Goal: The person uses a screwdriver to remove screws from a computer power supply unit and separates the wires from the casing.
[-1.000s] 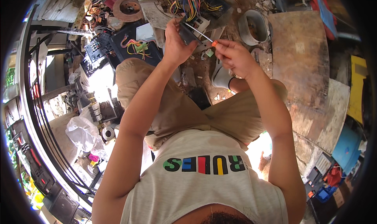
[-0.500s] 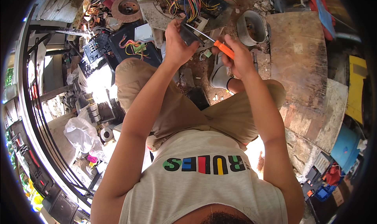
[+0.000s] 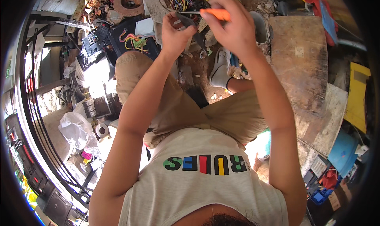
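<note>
Two hands up near the top: right hand [image 3: 233,32] has its grip closed round an orange-handled screwdriver [image 3: 215,14], lying roughly level, shaft pointing left. Left hand [image 3: 176,34] pinches a small dark part [image 3: 189,20] at the tip. Yellow rectangular panel [image 3: 357,91] sits far right.

Dirt floor [image 3: 200,73]: rusty disc [image 3: 130,0], worn wooden board [image 3: 304,67], white plastic bag [image 3: 75,129], coloured wire bundle [image 3: 134,40]

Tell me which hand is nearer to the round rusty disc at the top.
Left. The left hand is just right of and below the rusty disc; the right hand, gripping the orange-handled screwdriver, sits farther to the right.
</note>
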### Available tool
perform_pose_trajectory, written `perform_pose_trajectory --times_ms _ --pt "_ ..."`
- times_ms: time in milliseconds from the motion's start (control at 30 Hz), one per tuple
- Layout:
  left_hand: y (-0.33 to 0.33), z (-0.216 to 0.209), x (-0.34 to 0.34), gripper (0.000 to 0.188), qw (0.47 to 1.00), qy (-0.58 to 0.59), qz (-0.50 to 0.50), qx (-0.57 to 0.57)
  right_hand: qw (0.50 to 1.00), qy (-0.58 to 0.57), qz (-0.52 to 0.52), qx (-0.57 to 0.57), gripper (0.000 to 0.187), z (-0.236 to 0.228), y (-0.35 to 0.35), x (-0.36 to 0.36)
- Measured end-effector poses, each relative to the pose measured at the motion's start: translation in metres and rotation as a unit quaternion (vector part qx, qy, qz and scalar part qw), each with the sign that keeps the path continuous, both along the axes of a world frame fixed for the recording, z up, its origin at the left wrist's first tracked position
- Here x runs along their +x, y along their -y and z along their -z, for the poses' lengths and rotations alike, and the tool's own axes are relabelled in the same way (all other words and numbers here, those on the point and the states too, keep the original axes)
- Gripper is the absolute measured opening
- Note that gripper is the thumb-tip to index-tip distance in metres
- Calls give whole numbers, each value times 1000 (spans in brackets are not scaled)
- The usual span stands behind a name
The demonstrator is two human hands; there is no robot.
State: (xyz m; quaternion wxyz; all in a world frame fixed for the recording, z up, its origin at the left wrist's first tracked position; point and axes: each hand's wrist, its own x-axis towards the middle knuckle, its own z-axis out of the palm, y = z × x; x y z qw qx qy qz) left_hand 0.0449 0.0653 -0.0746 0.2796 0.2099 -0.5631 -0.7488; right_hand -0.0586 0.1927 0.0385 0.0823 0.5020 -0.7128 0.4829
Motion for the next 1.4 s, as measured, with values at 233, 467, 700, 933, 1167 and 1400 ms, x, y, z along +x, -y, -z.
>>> perform_pose_trajectory --times_ms 233,467,700,933,1167,1400 --pt "2 19 8 73 956 111 -39 268 896 -139 -116 405 24 -26 86 -17" --pt "18 77 14 52 914 98 37 393 886 -172 -182 390 21 26 84 -38" --pt "11 60 23 82 875 125 94 458 768 -235 -138 580 31 -9 122 2" --pt "-25 81 17 70 971 220 4 88 653 -250 -207 684 32 -10 123 -20" --pt "12 39 3 71 934 332 76 -102 889 -50 106 442 39 24 43 -77" --pt "17 17 -32 54 874 390 -109 -269 860 146 319 371 44 122 26 -81"
